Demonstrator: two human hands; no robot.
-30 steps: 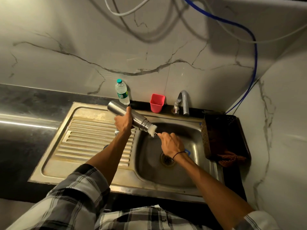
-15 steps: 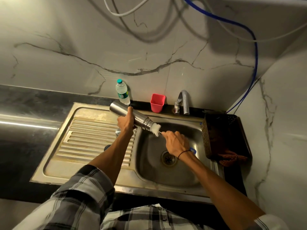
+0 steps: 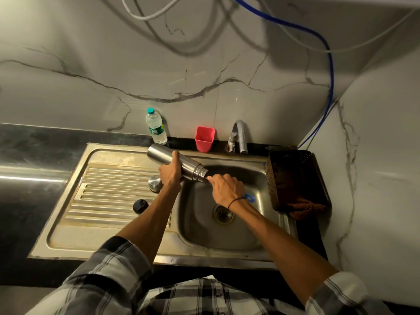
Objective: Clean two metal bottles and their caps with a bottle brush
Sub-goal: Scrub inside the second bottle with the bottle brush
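While held, bottle (image 3: 179, 163) mouth slants down-right.

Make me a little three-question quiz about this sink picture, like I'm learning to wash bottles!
1. True or false: the left hand grips the metal bottle.
2. What colour is the cup beside the tap?
3. Where does the black cap lie? A) in the basin B) on the drainboard C) in the basket

Key: 1 true; 2 red; 3 B
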